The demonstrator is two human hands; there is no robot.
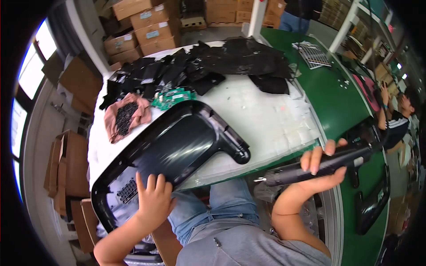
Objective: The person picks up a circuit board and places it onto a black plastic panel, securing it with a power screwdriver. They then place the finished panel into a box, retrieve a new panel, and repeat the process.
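Observation:
A large black plastic housing [175, 144] lies hollow side up across the near left of the white table, its left end reaching past the edge. My left hand [154, 197] rests on its near wall with fingers stretched, beside a patch of small slots. In my right hand [321, 182] is a black electric screwdriver [288, 173], held roughly level with its bit pointing left, apart from the housing. Beyond the housing, a pink cloth [143, 108] holds a heap of small dark screws [125, 117]. Green circuit boards [173, 98] lie next to it.
Black plastic bags [239, 57] cover the table's far side. To the right runs a green conveyor surface [330, 95] carrying another black plastic part [372, 206]. Stacked cartons [153, 31] stand behind. A person [397, 117] works at far right; another stands at the back.

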